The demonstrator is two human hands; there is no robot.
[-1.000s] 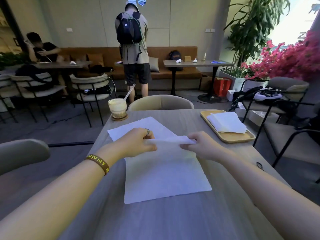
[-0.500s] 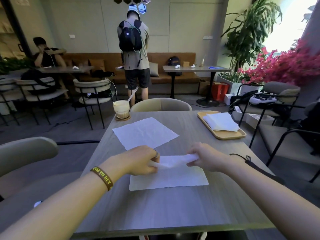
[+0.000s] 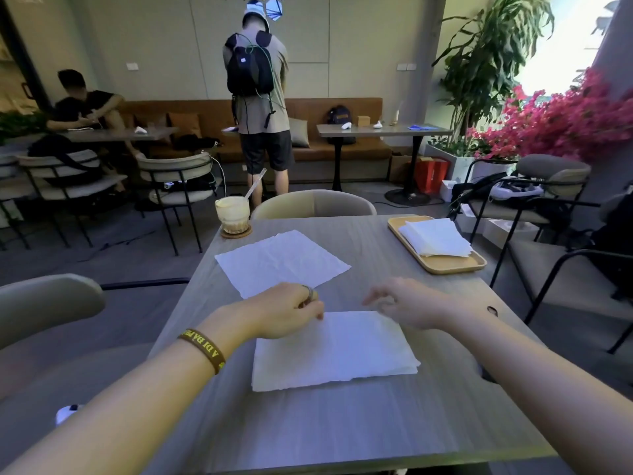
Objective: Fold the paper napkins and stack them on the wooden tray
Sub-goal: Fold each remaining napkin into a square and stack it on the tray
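Note:
A white paper napkin folded in half (image 3: 334, 349) lies flat on the grey table in front of me. My left hand (image 3: 284, 311) rests at its far left corner, fingers curled with the tips on the paper's edge. Hovering just over the far right corner, my right hand (image 3: 407, 305) has loose, spread fingers and holds nothing. An unfolded napkin (image 3: 281, 260) lies flat farther back. At the far right of the table stands the wooden tray (image 3: 448, 264), carrying a stack of folded napkins (image 3: 435, 238).
A glass of pale drink with a straw (image 3: 232, 214) sits on a coaster at the table's far left corner. Chairs surround the table: one opposite (image 3: 313, 204), one at my left (image 3: 44, 303), one at the right (image 3: 565, 269). A person stands beyond the table.
Both hands pulled the napkin's far edge toward me and laid it down, so it now lies folded in half. The right hand has let go of it.

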